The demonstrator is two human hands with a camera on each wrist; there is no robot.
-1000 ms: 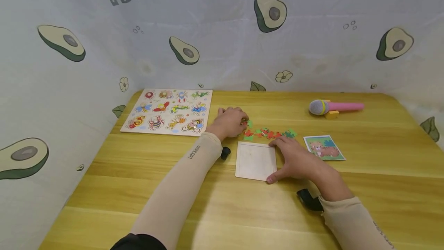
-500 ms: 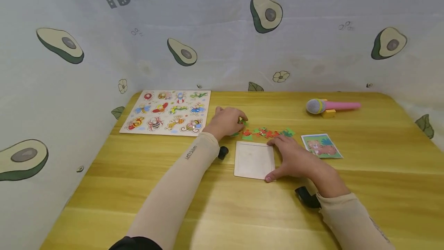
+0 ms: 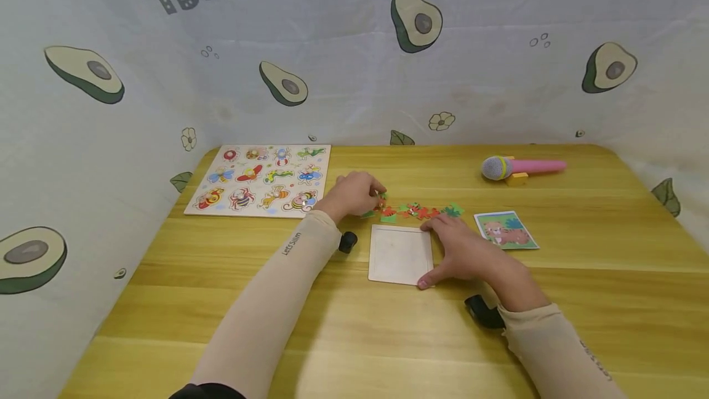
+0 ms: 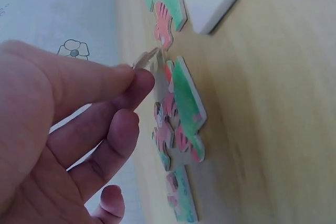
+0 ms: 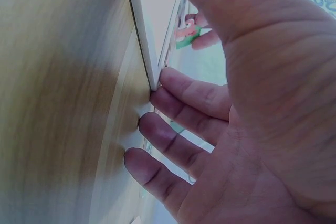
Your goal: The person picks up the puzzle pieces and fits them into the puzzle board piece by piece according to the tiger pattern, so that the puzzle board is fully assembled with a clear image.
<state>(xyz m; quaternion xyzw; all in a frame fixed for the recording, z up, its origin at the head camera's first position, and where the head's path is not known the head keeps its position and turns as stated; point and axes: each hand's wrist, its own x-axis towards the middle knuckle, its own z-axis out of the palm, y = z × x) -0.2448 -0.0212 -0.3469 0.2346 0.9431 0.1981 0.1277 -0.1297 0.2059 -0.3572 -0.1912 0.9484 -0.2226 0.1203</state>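
Observation:
In the head view my left hand (image 3: 351, 194) is behind the left end of a row of puzzle pieces (image 3: 418, 211). Its thumb and forefinger pinch one thin puzzle piece (image 4: 146, 59), seen nearly edge-on in the left wrist view; the right wrist view shows the red and green face of that piece (image 5: 188, 35). The other fingers curl loosely. My right hand (image 3: 468, 250) holds a pale square puzzle tray (image 3: 400, 255) by its right side, thumb at the near corner and fingertips at the far corner. Bare wood shows inside the tray's rim.
A picture card (image 3: 506, 230) of a striped animal lies right of the right hand. Behind it a pink toy microphone (image 3: 523, 168) rests on a yellow block (image 3: 517, 179). An insect peg puzzle board (image 3: 260, 180) lies at the back left, close to the left wrist.
My left hand has picked up a piece from the row's left end and shifted slightly left with it, uncovering a green piece. The right hand stays on the tray; the whole view drifts slightly.

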